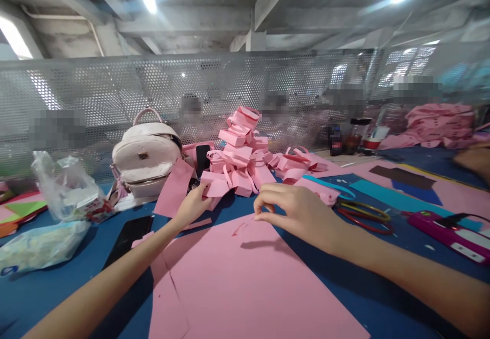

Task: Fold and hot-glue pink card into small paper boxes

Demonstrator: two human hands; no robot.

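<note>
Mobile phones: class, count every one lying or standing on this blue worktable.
2. One flat black phone lies beside the left forearm; one black phone stands against the pink folded-paper pile, right of the pale backpack. Others may be hidden.

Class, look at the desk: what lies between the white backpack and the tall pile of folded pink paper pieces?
In the head view, a black phone stands propped between the white backpack and the pile of folded pink paper pieces, with a loose pink sheet leaning just before it.

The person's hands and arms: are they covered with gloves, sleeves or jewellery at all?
No. Both the left hand and the right hand are bare, without gloves. Both forearms show uncovered right to the picture's edge; no sleeve, watch, bracelet or ring is visible.
</note>
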